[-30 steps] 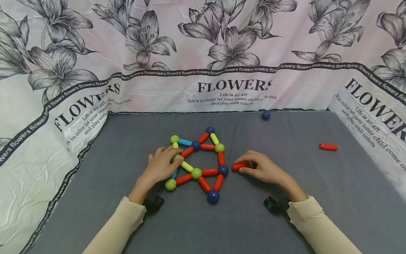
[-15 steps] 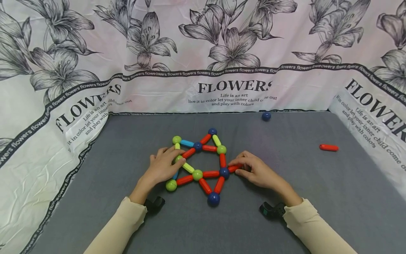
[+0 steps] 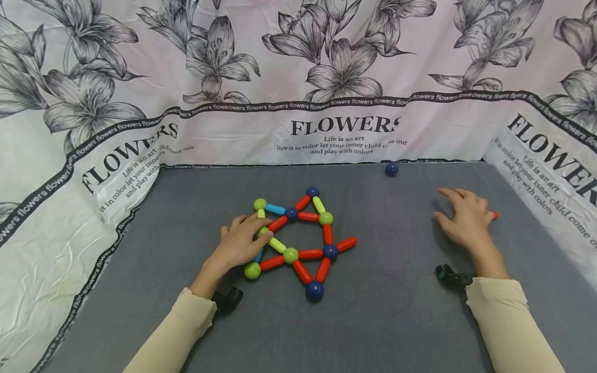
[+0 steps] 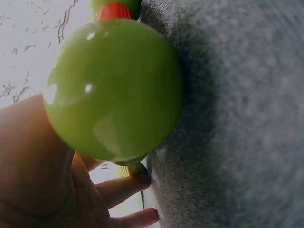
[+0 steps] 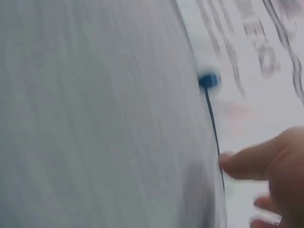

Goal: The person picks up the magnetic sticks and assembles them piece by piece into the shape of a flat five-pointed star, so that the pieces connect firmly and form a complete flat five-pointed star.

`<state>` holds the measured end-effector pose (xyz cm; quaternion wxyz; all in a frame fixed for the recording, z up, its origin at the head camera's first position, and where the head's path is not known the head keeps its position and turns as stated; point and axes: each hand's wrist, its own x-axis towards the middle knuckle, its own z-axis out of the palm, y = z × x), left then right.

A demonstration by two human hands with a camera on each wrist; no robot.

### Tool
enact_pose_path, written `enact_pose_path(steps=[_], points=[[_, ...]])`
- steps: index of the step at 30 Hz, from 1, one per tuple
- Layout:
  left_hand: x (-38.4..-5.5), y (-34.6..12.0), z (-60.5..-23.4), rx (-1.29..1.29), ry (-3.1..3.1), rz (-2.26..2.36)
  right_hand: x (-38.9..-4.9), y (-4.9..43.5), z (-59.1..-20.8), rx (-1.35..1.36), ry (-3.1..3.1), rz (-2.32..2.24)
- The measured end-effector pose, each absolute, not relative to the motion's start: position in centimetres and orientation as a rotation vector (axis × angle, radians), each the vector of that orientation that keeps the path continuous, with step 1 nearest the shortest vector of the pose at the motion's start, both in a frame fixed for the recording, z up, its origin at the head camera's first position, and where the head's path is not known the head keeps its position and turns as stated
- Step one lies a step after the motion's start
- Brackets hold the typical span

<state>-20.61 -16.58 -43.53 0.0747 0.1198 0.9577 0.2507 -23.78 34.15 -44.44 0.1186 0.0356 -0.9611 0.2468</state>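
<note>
On the grey cloth lies a flat frame of magnetic building rods (image 3: 310,255) and balls in red, blue, yellow-green and navy. My left hand (image 3: 240,242) rests at its left side, thumb and finger around a green ball (image 3: 263,232) of the frame. Close to the left wrist camera, another green ball (image 4: 114,90) fills much of the view. A red rod (image 3: 347,244) sticks out rightward from a navy ball (image 3: 330,252). My right hand (image 3: 466,217) is away at the right, fingers spread, beside a loose red rod (image 3: 495,215) mostly hidden behind it.
A loose navy ball (image 3: 391,169) lies near the back edge of the grey cloth (image 3: 373,321). Behind and along the sides hangs a white flower-print cloth (image 3: 233,134).
My right hand joined its red rod to the navy ball, let go and moved right to the loose red rod. The frame shifted slightly; my left hand stayed on it.
</note>
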Motion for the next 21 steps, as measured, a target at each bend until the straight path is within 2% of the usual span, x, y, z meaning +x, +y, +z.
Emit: enact_pose_path(steps=[3, 6, 13, 21], points=[[-20.6, -16.5, -43.5, 0.358, 2.878, 0.749, -23.4, 37.2, -44.4, -0.131, -2.914, 0.713], [-20.6, -16.5, -43.6, 0.354, 2.881, 0.742, -23.0, 39.1, -44.4, -0.227, -2.968, 0.718], [-20.6, -16.6, -43.7, 0.359, 2.883, 0.736, -22.9, 40.1, -44.9, -0.16, -2.904, 0.656], [-20.6, -16.5, -43.7, 0.363, 2.887, 0.737, -23.5, 37.5, -45.1, -0.025, -2.881, 0.746]])
